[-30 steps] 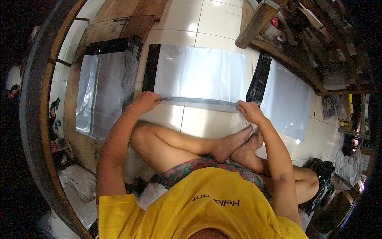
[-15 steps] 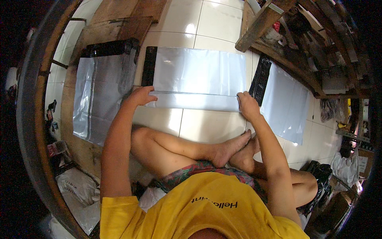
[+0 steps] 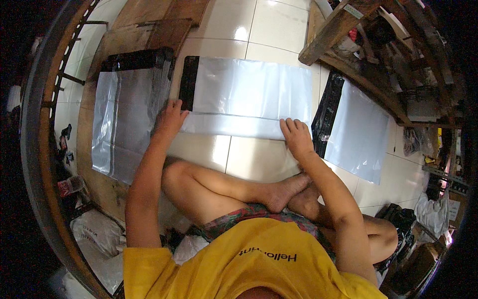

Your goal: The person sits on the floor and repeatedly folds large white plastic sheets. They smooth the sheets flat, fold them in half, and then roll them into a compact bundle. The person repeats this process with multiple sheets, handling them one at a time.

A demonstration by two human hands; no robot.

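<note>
Head view: both bare forearms reach up from the bottom of the frame, elbows slightly bent, palms down. Dark lettering, upside down, crosses the yellow shirt [image 3: 224, 266] at lower centre. A pale plastic bag [image 3: 254, 87] lies on the tiled floor [image 3: 259, 157] at upper centre, its near edge folded. The left hand [image 3: 173, 119], thumb apart, touches the fold's left end; the right hand [image 3: 298, 138], fingers spread, rests open near its right end.
</note>
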